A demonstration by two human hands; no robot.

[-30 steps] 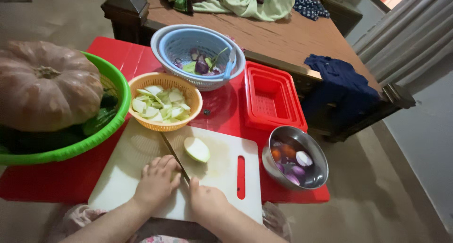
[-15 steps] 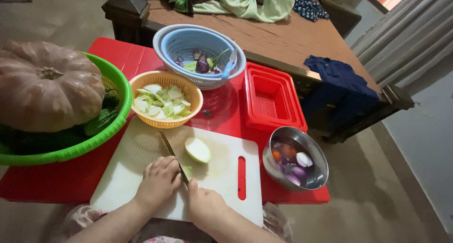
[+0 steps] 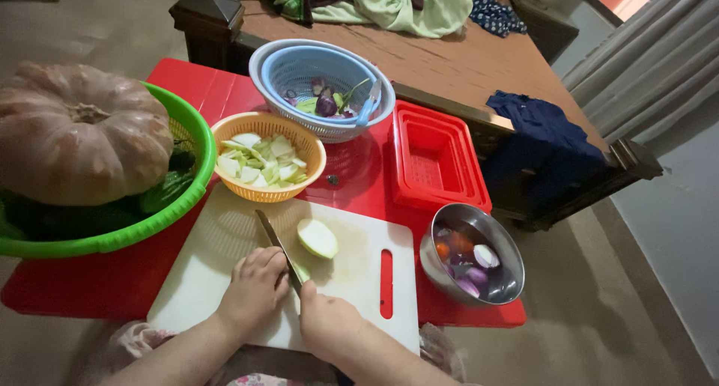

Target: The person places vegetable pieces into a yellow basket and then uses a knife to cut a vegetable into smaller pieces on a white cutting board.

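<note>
My right hand (image 3: 323, 324) grips knife (image 3: 278, 250); my left hand (image 3: 253, 287) curled, pressing hidden piece. Vegetable half (image 3: 317, 238) beside blade. Cutting board (image 3: 225, 244) left portion bare; orange basket (image 3: 268, 167) touches far edge.

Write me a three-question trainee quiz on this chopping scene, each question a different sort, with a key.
1. True or false: the pumpkin sits in the red basket.
2. Which container holds the pale green cut pieces? A) steel bowl B) orange basket C) blue colander
3. Fill in: the right hand holds a ____ over the white cutting board.

Key
1. False; it sits in the green basket.
2. B.
3. Knife; the left hand presses down beside its blade, and a halved pale green vegetable lies just past the blade.
</note>
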